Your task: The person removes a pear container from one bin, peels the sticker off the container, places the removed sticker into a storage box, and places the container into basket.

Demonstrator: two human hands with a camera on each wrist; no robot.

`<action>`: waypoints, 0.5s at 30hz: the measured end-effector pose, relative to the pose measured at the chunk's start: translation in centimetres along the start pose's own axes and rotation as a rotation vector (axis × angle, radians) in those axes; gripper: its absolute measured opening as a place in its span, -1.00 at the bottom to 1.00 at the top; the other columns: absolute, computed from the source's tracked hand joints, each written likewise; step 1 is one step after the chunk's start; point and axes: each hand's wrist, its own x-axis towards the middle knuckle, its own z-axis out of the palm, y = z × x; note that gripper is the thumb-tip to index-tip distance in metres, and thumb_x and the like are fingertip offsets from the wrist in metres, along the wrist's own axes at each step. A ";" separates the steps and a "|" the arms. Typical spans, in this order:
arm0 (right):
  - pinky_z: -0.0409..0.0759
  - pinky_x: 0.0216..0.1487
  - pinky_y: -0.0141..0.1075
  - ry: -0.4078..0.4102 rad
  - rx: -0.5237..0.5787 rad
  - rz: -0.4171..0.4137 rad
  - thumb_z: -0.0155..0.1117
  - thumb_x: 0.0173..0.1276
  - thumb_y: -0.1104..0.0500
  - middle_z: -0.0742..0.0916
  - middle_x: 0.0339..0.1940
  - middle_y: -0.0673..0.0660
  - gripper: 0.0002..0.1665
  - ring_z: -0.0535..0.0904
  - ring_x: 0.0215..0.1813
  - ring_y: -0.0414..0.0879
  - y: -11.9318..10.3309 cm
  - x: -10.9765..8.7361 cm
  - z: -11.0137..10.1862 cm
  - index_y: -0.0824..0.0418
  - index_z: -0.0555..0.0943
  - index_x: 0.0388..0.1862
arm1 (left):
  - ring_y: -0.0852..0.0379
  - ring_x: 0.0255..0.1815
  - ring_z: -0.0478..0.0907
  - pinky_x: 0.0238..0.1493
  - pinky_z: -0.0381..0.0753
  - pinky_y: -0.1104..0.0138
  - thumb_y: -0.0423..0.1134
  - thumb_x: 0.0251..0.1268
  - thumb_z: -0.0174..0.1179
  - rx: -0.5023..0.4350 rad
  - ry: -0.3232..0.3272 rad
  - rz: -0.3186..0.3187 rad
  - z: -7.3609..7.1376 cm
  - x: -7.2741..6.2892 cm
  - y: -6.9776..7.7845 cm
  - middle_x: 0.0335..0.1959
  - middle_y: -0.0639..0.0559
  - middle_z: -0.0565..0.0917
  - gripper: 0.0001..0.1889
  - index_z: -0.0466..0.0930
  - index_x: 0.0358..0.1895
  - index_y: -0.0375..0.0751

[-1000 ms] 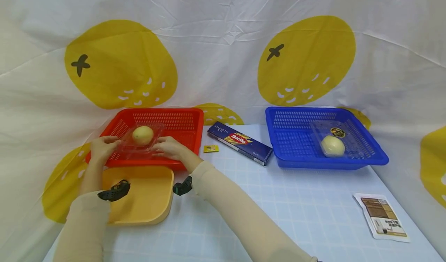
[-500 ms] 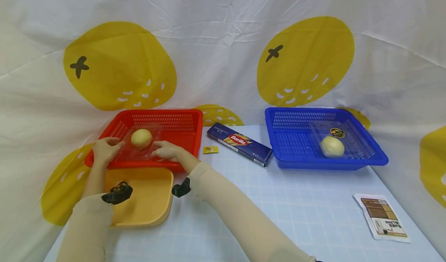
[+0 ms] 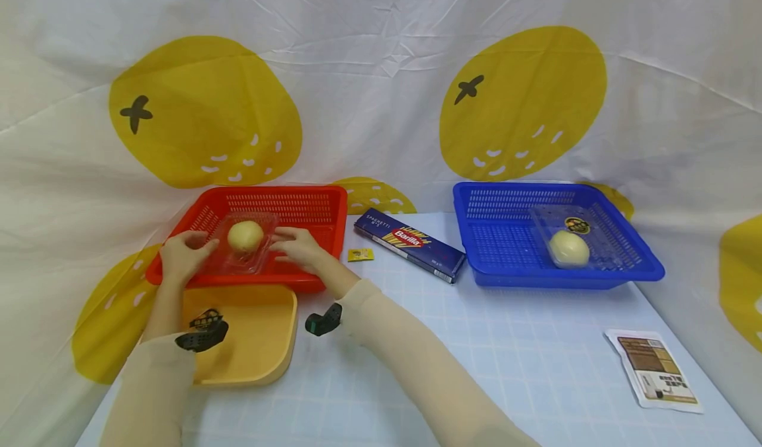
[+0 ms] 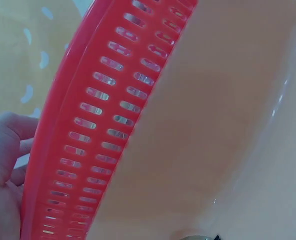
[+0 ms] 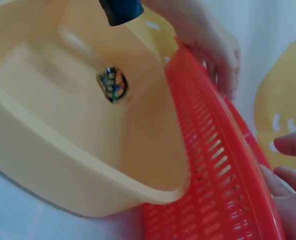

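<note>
A clear plastic container [image 3: 260,262] rests inside the red basket [image 3: 315,212], with a pale yellow round thing like an onion [image 3: 245,236] in it. My left hand [image 3: 183,254] is over the basket's left front part, thumb and fingers apart, just left of the container. On the container's other side my right hand [image 3: 302,247] hangs with spread fingers, apart from it. In the left wrist view the basket wall [image 4: 100,100] hides part of the left hand [image 4: 5,160]. The right wrist view shows some fingers of the right hand [image 5: 290,192] behind the rim.
A tan bin [image 3: 256,348] with a dark round label [image 5: 112,85] inside stands before the red basket. Rightward lie a small yellow packet [image 3: 360,254], a spaghetti box [image 3: 411,244], a blue basket [image 3: 497,245] holding another pale round thing [image 3: 568,249], and a pouch [image 3: 655,371].
The clear container has come down into the red basket. Both hands have let go of it, the right hand drawing away to the right.
</note>
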 end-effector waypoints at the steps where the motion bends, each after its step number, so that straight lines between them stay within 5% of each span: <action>1: 0.48 0.14 -0.06 -0.001 0.017 -0.013 0.10 0.33 0.43 0.51 0.25 0.31 -0.40 0.51 0.19 0.08 -0.1 -0.2 -0.2 0.37 0.29 0.36 | -0.24 -0.05 0.42 0.06 0.33 0.07 -0.11 0.26 0.17 -0.018 0.023 -0.011 0.0 -0.1 0.1 -0.08 -0.45 0.56 -0.53 0.53 -0.02 -0.55; 8: 0.52 0.09 -0.13 -0.036 -0.029 -0.107 0.14 0.32 0.41 0.52 0.23 0.34 -0.43 0.57 0.12 0.10 -1.3 -2.1 -2.4 0.36 0.35 0.32 | 0.45 -0.37 0.44 -0.30 0.37 0.66 -0.26 0.13 0.29 -0.319 0.211 -0.059 0.4 -0.8 0.9 -0.46 0.41 0.54 -0.80 0.64 -0.22 -0.30; 12: 0.57 0.02 -0.22 -0.075 -0.130 -0.175 0.16 0.33 0.36 0.55 0.21 0.30 -0.42 0.58 0.11 0.07 -2.2 -3.8 -4.3 0.33 0.34 0.33 | 0.46 -0.41 0.49 -0.38 0.43 0.68 -0.39 0.07 0.31 -0.473 0.222 -0.029 0.3 -1.7 2.3 -0.50 0.41 0.59 -0.84 0.63 -0.35 -0.01; 15: 0.57 0.03 -0.21 -0.108 -0.158 -0.208 0.14 0.36 0.33 0.53 0.22 0.32 -0.43 0.55 0.14 0.10 -2.6 -5.1 -5.8 0.32 0.33 0.34 | 0.42 -0.41 0.52 -0.40 0.45 0.67 -0.44 0.06 0.30 -0.534 0.191 -0.008 0.2 -2.7 4.0 -0.50 0.36 0.62 -0.82 0.65 -0.33 -0.05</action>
